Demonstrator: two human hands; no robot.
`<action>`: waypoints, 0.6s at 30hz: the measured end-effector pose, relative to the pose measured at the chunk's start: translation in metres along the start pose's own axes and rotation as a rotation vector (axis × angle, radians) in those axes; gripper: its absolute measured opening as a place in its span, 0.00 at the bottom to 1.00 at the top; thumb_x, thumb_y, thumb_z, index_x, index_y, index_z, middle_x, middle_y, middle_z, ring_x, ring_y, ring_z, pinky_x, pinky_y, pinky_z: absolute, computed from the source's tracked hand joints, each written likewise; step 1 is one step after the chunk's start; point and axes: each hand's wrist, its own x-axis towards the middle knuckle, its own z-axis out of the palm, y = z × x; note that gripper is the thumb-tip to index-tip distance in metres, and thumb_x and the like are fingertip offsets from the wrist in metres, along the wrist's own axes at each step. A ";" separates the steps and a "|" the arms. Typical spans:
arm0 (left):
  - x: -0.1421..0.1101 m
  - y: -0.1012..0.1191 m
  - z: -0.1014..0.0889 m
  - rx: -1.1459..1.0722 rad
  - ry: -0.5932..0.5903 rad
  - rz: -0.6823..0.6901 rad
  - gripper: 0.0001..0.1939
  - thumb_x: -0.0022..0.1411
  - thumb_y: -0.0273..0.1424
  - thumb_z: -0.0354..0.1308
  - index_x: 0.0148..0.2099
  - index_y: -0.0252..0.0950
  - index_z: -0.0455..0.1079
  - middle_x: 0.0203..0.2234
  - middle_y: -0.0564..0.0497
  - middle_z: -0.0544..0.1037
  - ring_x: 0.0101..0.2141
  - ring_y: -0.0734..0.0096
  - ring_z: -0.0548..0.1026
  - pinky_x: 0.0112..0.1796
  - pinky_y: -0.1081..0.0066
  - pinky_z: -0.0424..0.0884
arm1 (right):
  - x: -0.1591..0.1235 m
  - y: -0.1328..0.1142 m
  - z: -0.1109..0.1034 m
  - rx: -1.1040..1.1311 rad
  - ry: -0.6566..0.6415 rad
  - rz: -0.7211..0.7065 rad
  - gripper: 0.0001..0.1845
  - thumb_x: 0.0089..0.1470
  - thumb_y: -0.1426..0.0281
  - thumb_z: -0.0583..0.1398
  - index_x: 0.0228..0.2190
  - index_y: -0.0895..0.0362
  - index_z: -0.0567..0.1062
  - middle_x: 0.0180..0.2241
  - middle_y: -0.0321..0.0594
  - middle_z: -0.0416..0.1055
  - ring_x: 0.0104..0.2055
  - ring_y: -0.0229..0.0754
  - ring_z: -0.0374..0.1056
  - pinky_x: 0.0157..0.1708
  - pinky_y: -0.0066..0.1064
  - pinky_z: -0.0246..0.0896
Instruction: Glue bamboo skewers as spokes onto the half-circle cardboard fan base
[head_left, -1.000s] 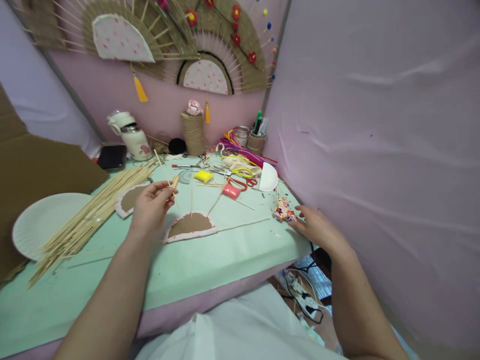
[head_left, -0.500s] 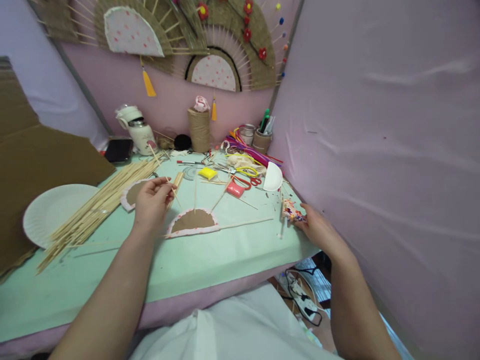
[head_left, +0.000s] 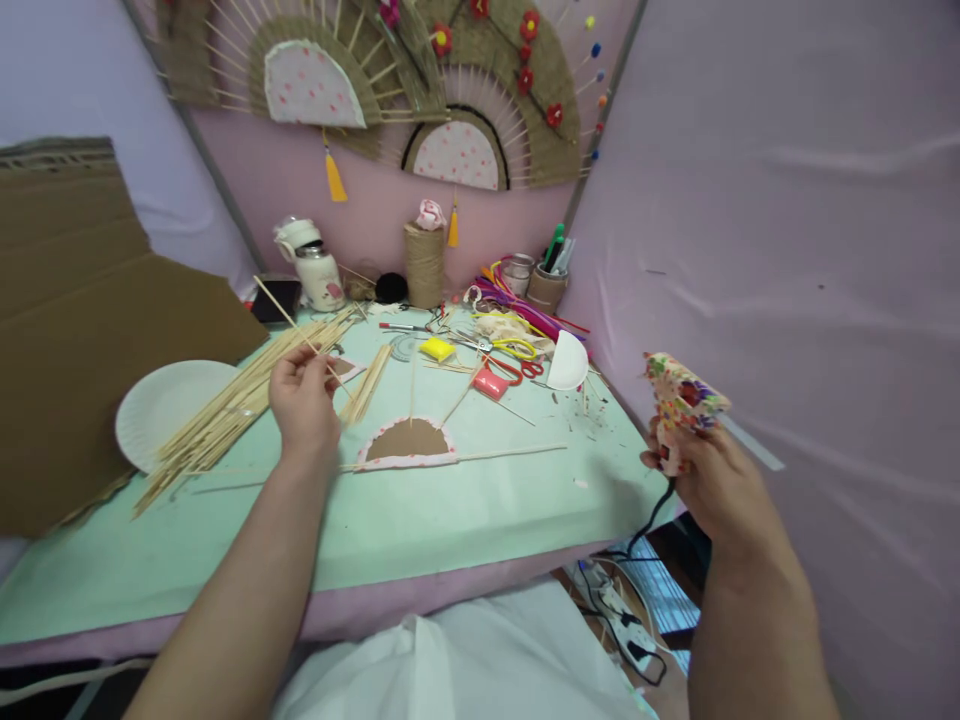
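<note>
My left hand point(head_left: 302, 398) is closed in a pinch on a thin bamboo skewer point(head_left: 289, 318) that slants up to the left, above a pile of skewers point(head_left: 247, 390). My right hand point(head_left: 705, 478) is raised off the table's right edge and grips a glue gun point(head_left: 679, 400) with a flowery patterned body; its black cord hangs down below the hand. On the green table point(head_left: 450, 500) between the hands lies a half-round cardboard piece point(head_left: 409, 442) with a pink-white rim and skewers sticking out from it like fan ribs.
A white paper plate point(head_left: 161, 405) lies at the left beside a big cardboard sheet point(head_left: 82, 320). At the back stand a twine spool point(head_left: 425, 264), a white flask point(head_left: 311, 265), pen cups, scissors point(head_left: 514, 365) and pipe cleaners. Fans hang on the pink wall. A purple cloth wall closes the right.
My right hand has lifted the flowery glue gun off the table's right edge and raised it. My left hand has shifted left with the skewer tilted up. The view has turned right.
</note>
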 end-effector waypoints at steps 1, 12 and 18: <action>0.003 0.002 -0.001 -0.033 0.043 0.001 0.10 0.47 0.25 0.60 0.34 0.37 0.67 0.25 0.56 0.71 0.25 0.78 0.70 0.24 0.79 0.63 | -0.002 -0.004 0.006 0.149 -0.032 0.059 0.12 0.47 0.59 0.61 0.28 0.53 0.67 0.25 0.36 0.62 0.26 0.37 0.59 0.22 0.28 0.59; 0.008 0.007 -0.005 -0.064 0.026 -0.086 0.09 0.50 0.19 0.53 0.34 0.37 0.62 0.20 0.61 0.64 0.15 0.85 0.55 0.16 0.82 0.48 | -0.017 -0.023 0.043 0.601 -0.240 0.264 0.17 0.39 0.60 0.67 0.29 0.56 0.71 0.21 0.31 0.56 0.20 0.32 0.48 0.13 0.21 0.42; 0.009 0.005 -0.007 -0.118 0.007 -0.111 0.05 0.56 0.23 0.56 0.34 0.36 0.64 0.20 0.60 0.64 0.16 0.86 0.56 0.16 0.83 0.49 | -0.028 -0.021 0.056 0.627 -0.260 0.192 0.17 0.44 0.59 0.67 0.34 0.56 0.75 0.21 0.30 0.55 0.19 0.30 0.47 0.11 0.21 0.41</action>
